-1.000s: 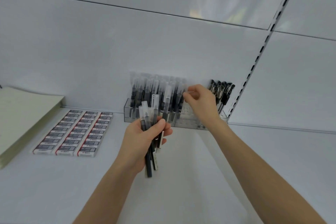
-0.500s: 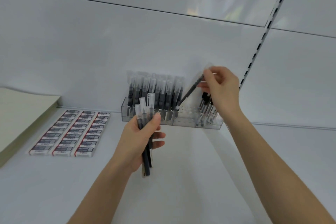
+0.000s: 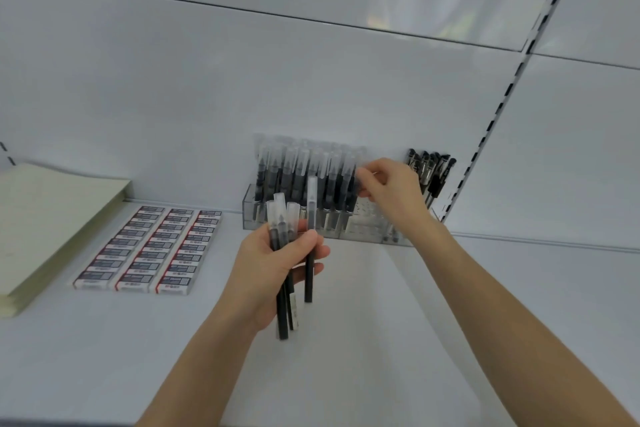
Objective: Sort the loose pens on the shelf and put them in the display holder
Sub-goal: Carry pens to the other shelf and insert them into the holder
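The loose pens are slim black-barrelled pens with frosted translucent caps (image 3: pixel 282 308). The left hand (image 3: pixel 277 267) grips a bundle of them upright above the white shelf (image 3: pixel 381 357), in front of the holder. The caps project above the fingers and the black barrels extend below the palm. One pen of the bundle sits higher than the others and slightly to their right, pressed under the thumb. The clear acrylic display holder (image 3: pixel 248 210) stands at the back of the shelf, against the white rear panel (image 3: pixel 242 80). Its left section carries a dense row of standing pens (image 3: pixel 301 177) of the same type, caps uppermost. The right hand (image 3: pixel 393 192) is raised at the right end of that row, with the thumb and forefinger pinching the cap of the end pen (image 3: pixel 354 180); motion blur prevents a finer reading of the contact. The perforated base of the middle section shows through the clear front below this hand. A cluster of black clip pens (image 3: pixel 431 170) leans at the far right of the holder. To the left of the holder, white eraser packs (image 3: pixel 149 248) lie flat in three columns. Further left lies a stack of pale yellow paper (image 3: pixel 45 218). A slotted metal upright (image 3: pixel 502 106) rises along the panel at right.
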Demonstrator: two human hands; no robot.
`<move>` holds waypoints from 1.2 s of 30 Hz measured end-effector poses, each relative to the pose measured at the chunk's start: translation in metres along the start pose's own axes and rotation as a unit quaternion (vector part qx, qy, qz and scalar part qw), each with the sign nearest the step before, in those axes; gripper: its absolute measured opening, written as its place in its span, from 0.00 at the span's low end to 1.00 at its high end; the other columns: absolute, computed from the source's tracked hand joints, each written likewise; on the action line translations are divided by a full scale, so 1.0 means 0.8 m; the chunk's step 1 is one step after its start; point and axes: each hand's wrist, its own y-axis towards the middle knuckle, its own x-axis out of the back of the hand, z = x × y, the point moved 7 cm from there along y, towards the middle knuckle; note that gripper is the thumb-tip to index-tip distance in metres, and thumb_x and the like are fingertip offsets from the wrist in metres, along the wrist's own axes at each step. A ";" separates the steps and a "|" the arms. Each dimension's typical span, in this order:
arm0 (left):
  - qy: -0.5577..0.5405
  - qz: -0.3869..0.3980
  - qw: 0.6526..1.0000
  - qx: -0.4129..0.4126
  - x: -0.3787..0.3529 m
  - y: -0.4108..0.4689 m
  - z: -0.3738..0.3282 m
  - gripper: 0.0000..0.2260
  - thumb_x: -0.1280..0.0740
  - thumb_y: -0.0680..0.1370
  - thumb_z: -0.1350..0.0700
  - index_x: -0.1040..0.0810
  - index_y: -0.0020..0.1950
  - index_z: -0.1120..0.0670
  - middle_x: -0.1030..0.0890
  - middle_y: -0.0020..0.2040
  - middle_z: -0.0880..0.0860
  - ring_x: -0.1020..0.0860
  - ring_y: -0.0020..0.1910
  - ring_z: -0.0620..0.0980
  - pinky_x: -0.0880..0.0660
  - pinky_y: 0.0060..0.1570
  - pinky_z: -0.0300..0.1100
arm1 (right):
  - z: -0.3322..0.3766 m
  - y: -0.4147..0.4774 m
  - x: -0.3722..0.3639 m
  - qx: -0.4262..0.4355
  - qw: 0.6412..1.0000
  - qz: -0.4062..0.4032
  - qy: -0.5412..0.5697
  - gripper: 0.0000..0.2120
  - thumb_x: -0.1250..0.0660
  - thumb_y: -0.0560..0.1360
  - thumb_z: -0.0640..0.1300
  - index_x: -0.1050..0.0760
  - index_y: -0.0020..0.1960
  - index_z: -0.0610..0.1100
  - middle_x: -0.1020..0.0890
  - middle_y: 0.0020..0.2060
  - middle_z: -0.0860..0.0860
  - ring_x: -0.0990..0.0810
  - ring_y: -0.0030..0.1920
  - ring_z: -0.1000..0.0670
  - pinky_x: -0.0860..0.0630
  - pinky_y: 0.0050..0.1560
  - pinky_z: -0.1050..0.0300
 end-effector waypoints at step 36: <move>0.018 -0.027 0.999 0.003 -0.008 0.007 0.003 0.04 0.34 0.75 0.62 0.22 0.49 0.57 0.16 0.40 0.54 0.19 0.32 0.43 0.20 0.36 0.36 | 0.013 0.029 0.031 0.016 0.996 -0.082 0.021 0.11 0.39 0.78 0.43 0.30 0.57 0.38 0.20 0.47 0.42 0.20 0.47 0.42 0.23 0.53 0.44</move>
